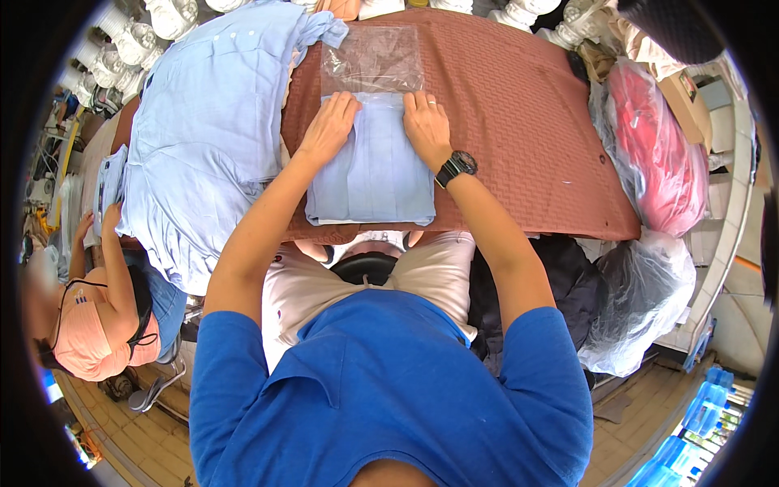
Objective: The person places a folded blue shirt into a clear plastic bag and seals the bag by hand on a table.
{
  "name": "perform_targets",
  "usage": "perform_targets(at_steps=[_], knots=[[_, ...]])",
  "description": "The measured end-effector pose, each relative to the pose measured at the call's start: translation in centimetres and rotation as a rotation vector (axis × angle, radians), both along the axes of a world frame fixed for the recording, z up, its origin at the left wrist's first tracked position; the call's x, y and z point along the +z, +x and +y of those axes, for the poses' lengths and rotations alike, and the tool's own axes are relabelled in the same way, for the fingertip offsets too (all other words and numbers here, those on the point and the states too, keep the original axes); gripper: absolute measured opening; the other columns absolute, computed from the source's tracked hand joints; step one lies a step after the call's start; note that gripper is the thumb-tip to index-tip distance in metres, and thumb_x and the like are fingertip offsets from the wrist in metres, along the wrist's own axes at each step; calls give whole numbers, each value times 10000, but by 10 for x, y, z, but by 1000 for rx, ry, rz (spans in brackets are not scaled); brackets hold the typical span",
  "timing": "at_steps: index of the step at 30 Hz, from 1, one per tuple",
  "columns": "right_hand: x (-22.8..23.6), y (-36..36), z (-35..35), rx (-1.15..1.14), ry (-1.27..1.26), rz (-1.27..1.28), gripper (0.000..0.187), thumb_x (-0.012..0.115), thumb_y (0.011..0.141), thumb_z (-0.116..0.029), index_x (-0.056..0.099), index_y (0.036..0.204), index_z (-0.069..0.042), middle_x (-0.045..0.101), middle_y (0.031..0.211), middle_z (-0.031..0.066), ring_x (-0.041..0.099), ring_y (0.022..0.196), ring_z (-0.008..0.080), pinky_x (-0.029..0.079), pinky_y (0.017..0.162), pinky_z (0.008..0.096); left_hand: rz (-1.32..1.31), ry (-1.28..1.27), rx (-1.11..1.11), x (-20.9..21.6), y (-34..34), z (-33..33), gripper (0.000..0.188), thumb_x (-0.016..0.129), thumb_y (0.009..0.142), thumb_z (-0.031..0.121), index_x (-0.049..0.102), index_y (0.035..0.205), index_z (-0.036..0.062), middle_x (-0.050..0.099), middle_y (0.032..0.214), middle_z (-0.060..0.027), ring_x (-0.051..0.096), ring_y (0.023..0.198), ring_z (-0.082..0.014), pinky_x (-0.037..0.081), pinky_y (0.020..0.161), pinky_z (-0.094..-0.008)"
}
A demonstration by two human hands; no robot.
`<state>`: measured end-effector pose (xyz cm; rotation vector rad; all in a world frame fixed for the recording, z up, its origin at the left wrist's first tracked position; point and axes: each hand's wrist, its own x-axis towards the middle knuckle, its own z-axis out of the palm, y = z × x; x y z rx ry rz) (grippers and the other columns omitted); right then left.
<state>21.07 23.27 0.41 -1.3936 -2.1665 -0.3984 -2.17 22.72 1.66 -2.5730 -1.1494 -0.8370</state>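
On the brown woven table cover [503,105], straight ahead of the person, lies a folded light-blue shirt [373,174], its far end slipped into the mouth of a clear plastic bag [372,58]. Bag lies flat, beyond the shirt, toward the far table edge. Left hand [329,126] rests palm down on the shirt's far-left corner, fingers together and extended, tips at the bag opening. Right hand [426,122] mirrors it on the far-right corner, palm down, fingers flat, a ring on one finger; whether either hand pinches the bag edge cannot be told. Black wristwatch [456,166] on the right wrist. Both forearms come up from the lower edge; person wears a blue polo shirt [389,390] and light shorts [438,272], seated close to the table's near edge.

Left of the folded shirt, a big heap of unfolded light-blue shirts [203,138] covers the table's left part and hangs over its edge. Another person in an orange top [85,325] sits at far left, one hand up near that heap. Right of the table: a clear sack holding red garments [657,162], and lower down another clear plastic sack [641,300] beside dark cloth. White ornamental pieces [138,40] line the top left rim. Blue bottles [698,422] at lower right.
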Motion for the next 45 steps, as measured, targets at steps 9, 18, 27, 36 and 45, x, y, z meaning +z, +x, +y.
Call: perform_targets(at_steps=[9, 18, 27, 36, 45], knots=[[12, 8, -12, -36, 2, -36, 193, 610, 843, -16, 547, 1017, -72, 583, 1004, 104, 624, 946, 293, 535, 776, 416, 46, 24, 79, -4, -7, -3, 301, 606, 828, 8, 539, 1115, 66, 537, 1101, -100, 627, 998, -268, 566, 836, -370], [4, 15, -26, 165, -55, 55, 182, 630, 838, -39, 606, 1019, -50, 569, 1045, 120, 589, 996, 316, 511, 828, 426, -25, -47, 67, -7, -11, -27, 216, 635, 889, 103, 587, 1093, 55, 580, 1100, -97, 620, 956, -294, 533, 832, -405], [-5, 25, -61, -304, -534, 737, 453, 731, 904, -270, 610, 1228, 23, 677, 1064, 200, 652, 1022, 363, 525, 865, 458, -325, -273, 651, 18, 32, -70, 612, 813, 824, 439, 570, 1143, -23, 682, 920, -85, 627, 956, -321, 485, 865, -474], [-1, 30, -61, -350, -692, 754, 388, 751, 876, -350, 722, 1083, -24, 749, 926, 148, 716, 930, 347, 555, 811, 460, -397, -467, 753, -4, 8, -56, 514, 817, 820, 268, 569, 1206, 39, 687, 1015, -146, 611, 1028, -377, 461, 943, -478], [18, 34, -96, -363, -822, 692, 456, 736, 883, -394, 726, 1059, 26, 744, 938, 210, 717, 968, 377, 552, 845, 467, -211, -838, 740, 35, 8, -135, 806, 756, 856, 570, 545, 1170, -142, 593, 1207, -373, 607, 1132, -473, 475, 978, -513]])
